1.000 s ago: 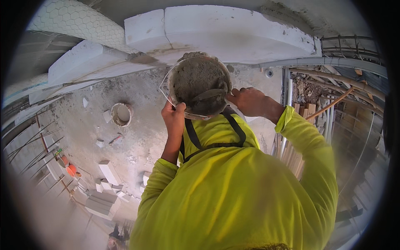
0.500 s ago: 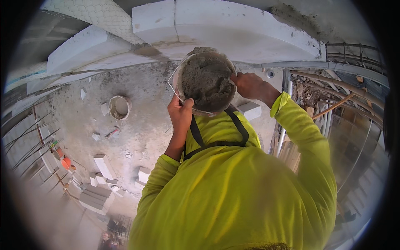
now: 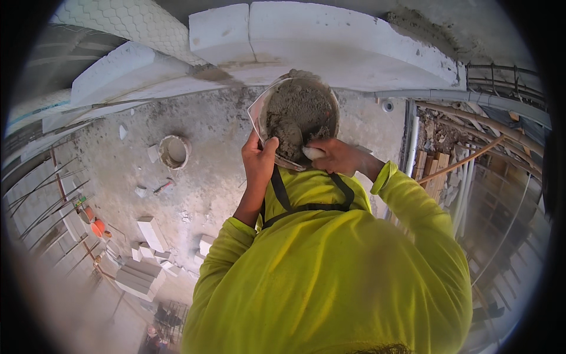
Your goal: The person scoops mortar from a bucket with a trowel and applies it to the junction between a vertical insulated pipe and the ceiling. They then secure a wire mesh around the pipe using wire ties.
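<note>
A bucket of wet grey mortar is tilted in front of my chest, its wire handle swung out to the left. My left hand grips the near left rim, thumb on the edge and fingers beneath. At the near right rim, my right hand is closed around a tool with a pale rounded handle. The tool's working end is hidden in the mortar, so its kind does not show. Beside it the mortar is heaped in a rounded lump.
White blocks form a wall ahead, with mortar along its base. On the floor at left stand a second bucket and a red-handled tool. Stacked blocks lie farther back, near protruding rebar. Timber and pipes fill the right side.
My right hand has moved from the bucket's right rim down and left to the near rim, bringing the pale handle with it. My left hand keeps its hold on the bucket.
</note>
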Demonstrator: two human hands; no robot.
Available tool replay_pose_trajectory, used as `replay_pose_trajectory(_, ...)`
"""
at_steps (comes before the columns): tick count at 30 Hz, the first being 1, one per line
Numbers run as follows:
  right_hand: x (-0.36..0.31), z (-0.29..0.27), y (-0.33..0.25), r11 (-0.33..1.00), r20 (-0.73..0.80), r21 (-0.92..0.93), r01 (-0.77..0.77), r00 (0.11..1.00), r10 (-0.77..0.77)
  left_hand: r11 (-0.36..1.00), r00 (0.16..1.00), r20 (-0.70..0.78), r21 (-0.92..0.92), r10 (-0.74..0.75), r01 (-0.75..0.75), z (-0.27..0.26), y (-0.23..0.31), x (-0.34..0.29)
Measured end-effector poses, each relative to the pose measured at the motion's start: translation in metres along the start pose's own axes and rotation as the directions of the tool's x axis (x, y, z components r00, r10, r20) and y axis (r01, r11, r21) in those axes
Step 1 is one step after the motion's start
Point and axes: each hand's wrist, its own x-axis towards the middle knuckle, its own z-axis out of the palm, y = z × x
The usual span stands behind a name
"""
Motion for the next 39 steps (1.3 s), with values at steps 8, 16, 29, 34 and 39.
replay_pose_trajectory(8,-0.045,-0.033,-0.047,0.940,-0.070,0.306,-0.149,0.982,0.178,0.987,0.997,-0.058,-0.157,-0.045,0.035,-0.018,-0.015,0.008)
replay_pose_trajectory(16,-0.102,-0.178,-0.100,0.647,-0.492,-0.762,-0.036,0.681,-0.542,0.957,0.990,-0.079,-0.274,-0.117,0.092,-0.026,-0.014,0.010)
replay_pose_trajectory(29,-0.056,-0.158,-0.065,0.363,-0.195,-0.932,-0.009,0.856,-0.479,0.994,0.991,-0.115,-0.097,-0.061,0.050,-0.015,-0.004,0.007)
replay_pose_trajectory(34,0.044,-0.052,0.017,0.347,-0.120,-0.935,-0.077,0.987,-0.106,0.992,0.993,0.023,0.058,-0.116,0.114,-0.011,0.000,0.001)
replay_pose_trajectory(39,0.015,-0.060,-0.016,0.383,0.070,-0.922,0.064,0.998,0.003,0.994,0.995,-0.017,0.031,-0.102,0.102,-0.010,0.000,-0.010)
